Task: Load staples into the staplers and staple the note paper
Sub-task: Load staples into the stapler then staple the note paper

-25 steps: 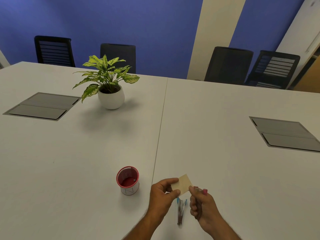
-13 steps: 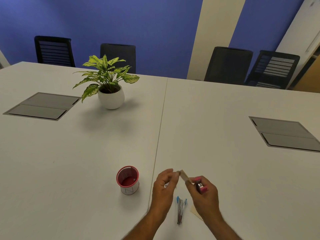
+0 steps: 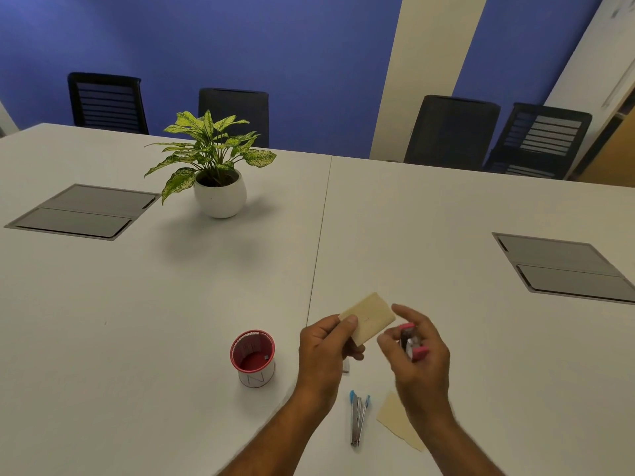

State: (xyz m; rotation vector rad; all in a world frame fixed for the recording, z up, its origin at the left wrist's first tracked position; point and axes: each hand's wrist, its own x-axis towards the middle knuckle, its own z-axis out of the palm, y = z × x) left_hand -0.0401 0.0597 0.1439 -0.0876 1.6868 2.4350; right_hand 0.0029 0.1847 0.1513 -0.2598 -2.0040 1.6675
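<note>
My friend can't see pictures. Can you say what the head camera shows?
Over a white table, a left hand holds up beige note paper while the right hand grips a pink stapler. A blue stapler, a red cup and a potted plant sit nearby.

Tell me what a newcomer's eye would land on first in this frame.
First the two hands low at centre: the left hand pinches a cream note paper, and the right hand grips a small pink stapler beside it. Next, the red mesh cup to their left and the potted plant farther back on the white table.
</note>
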